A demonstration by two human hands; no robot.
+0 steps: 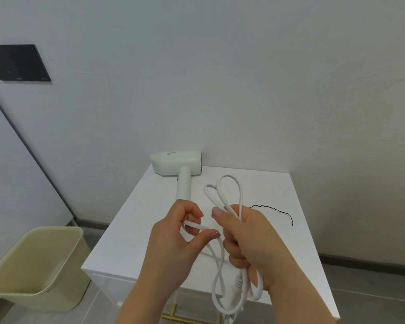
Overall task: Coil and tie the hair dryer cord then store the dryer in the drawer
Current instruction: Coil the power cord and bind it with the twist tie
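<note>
A pale green hair dryer (177,166) lies on the white cabinet top (255,190) at its back left corner, handle pointing toward me. Its white cord (229,190) is gathered in loops. My right hand (246,242) grips the bundle of loops, which stick out above the fist and hang below it with the plug (233,294). My left hand (178,239) pinches a strand of the cord between thumb and fingers, just left of the right hand. A thin black tie wire (275,210) lies on the top to the right.
A beige plastic bin (36,265) stands on the floor to the left of the cabinet. A gold drawer handle (173,318) shows below the front edge. A dark panel (18,63) is on the wall at upper left.
</note>
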